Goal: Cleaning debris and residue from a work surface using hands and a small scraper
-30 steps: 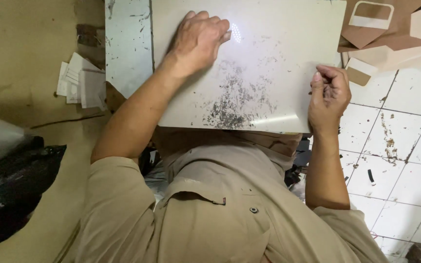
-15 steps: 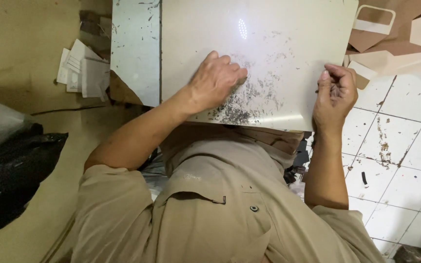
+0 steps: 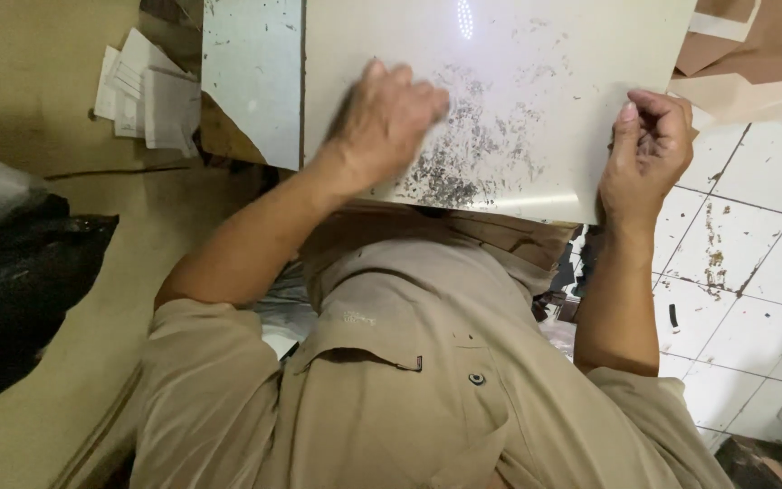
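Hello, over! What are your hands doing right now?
Left hand flat on pale board, blurred, by dark specks. Right hand grips board's right edge. Nothing in the way.

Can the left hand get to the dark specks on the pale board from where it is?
Probably yes: the left hand lies on the pale board right beside the dark specks, nothing between them.

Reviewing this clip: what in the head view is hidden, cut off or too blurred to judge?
- Left hand: motion-blurred on the pale board, so finger contact is unclear.
- Right hand: curled at the board's edge; anything inside the fist is hidden by its fingers.
- Board: its top is cut off by the frame.
- Dark specks: too small to identify.
- Under the board: hidden by it.
- Brown cardboard: cut off at the top right.
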